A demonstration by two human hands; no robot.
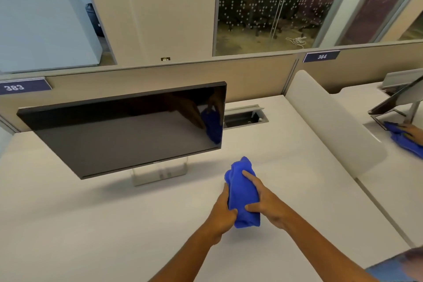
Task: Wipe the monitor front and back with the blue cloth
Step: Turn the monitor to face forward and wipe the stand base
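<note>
A black monitor (128, 130) stands on a silver stand on the white desk (91, 224), screen dark and facing me, tilted in the view. Its back is hidden. In front of its right side I hold a bunched blue cloth (243, 192) above the desk with both hands. My left hand (223, 210) grips the cloth's left edge from the side. My right hand (266, 204) holds its right side, forefinger laid along the top and thumb pressed across the lower part. The cloth and hands are reflected in the screen's right end.
A cable hatch (243, 117) is set in the desk behind the monitor's right end. A white divider (329, 119) separates the neighbouring desk, where another person's hand (412, 131) presses a blue cloth by a second monitor (398, 96). A beige partition runs along the back.
</note>
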